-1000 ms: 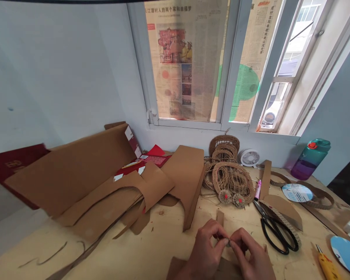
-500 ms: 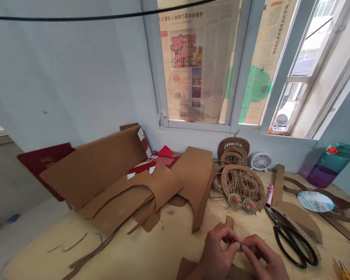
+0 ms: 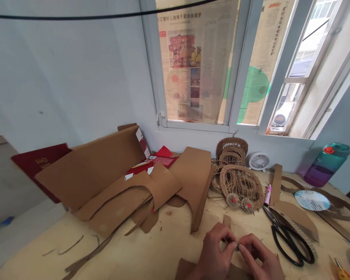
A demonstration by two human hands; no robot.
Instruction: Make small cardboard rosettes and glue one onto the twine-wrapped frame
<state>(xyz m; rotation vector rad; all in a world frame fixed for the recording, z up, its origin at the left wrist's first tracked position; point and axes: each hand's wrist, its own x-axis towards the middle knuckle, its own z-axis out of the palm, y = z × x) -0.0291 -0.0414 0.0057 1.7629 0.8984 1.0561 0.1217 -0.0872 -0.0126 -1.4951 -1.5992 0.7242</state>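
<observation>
My left hand and my right hand meet at the bottom edge of the view, fingertips pinched together on a small rolled cardboard piece. A narrow cardboard strip sticks up just behind the fingers. The hands rest over a brown cardboard sheet on the wooden table. Black scissors lie to the right of my right hand.
Cut cardboard sheets pile up at the left and centre. Coiled twine hoops with two small rosettes sit behind the hands. A pink marker, small white fan, water bottle and a yellow-handled tool stand right.
The view has shifted a little; my hands stay pinched together on the small piece, with the fingers turning it slightly.
</observation>
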